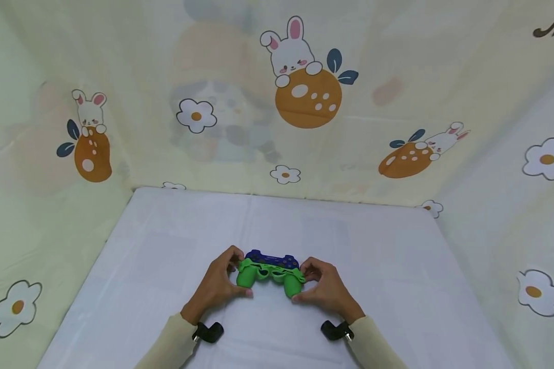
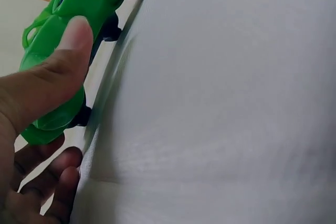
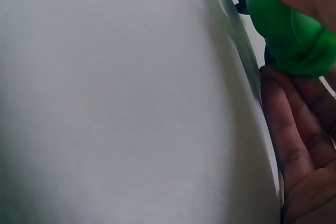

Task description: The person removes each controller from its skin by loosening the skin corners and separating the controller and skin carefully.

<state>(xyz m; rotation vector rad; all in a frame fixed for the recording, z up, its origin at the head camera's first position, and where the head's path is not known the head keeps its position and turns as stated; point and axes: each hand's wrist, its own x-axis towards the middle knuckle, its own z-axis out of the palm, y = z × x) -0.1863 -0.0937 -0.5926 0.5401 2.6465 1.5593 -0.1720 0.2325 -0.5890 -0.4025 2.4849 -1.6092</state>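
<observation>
A game controller (image 1: 272,260) with a dark blue face lies on the white tabletop. A bright green rubbery cover (image 1: 270,271) wraps its handles and near side, leaving the blue part bare at the far side. My left hand (image 1: 218,281) grips the left end, fingers at the far corner and thumb near the handle. In the left wrist view the thumb (image 2: 76,40) presses on the green cover. The right hand (image 1: 327,288) grips the opposite end in the same way. Seen from the right wrist, curled fingers (image 3: 294,129) sit beside the covered end; much of the controller is out of frame.
The white tabletop (image 1: 166,246) spreads around both hands. Pale curtains (image 1: 397,66) printed with rabbits, oranges and flowers stand behind it and along both sides. Each wrist carries a small black camera, the left one (image 1: 210,333) and the right one (image 1: 334,331).
</observation>
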